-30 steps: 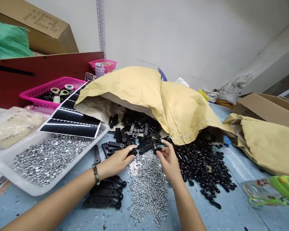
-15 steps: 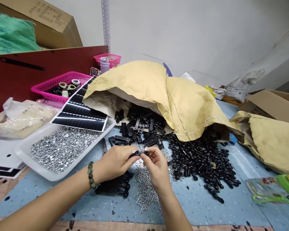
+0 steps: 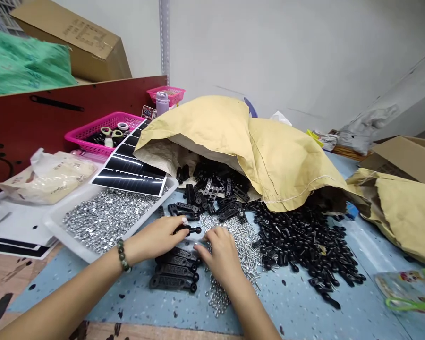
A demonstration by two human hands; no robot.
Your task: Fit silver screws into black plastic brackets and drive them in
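- The left hand (image 3: 155, 239), with a dark green beaded bracelet (image 3: 122, 255) on its wrist, is curled around a black knobbed plastic link (image 3: 191, 230); the end of the link is hidden by the fingers, and the thumb cannot be made out.
- The right hand (image 3: 221, 256) is bent downward with its fingers loosely apart, just beside the left hand. Its fingertips (image 3: 199, 250) are partly hidden, so whether anything is pinched cannot be told.
- A row of black plastic bars (image 3: 173, 276) lies on the speckled blue bench (image 3: 297, 314), directly below the left hand.
- A loose heap of silver screws and small washers (image 3: 242, 248) is spread under and beside the right hand, its middle hidden by that hand.
- A mound of small black knobbed plastic parts (image 3: 304, 245) lies to the right of the heap, running back beneath the edge of a crumpled tan paper sack (image 3: 205, 127).
- Black perforated plastic links (image 3: 216, 189) spill from the sack's mouth, and those further inside are lost in shadow.
- A white plastic tray (image 3: 87, 248) filled with silver washers (image 3: 109, 219) stands to the left of the left hand.
- A pink plastic basket (image 3: 102, 133) holding tape rolls is partly covered by black printed sheets (image 3: 131, 172).
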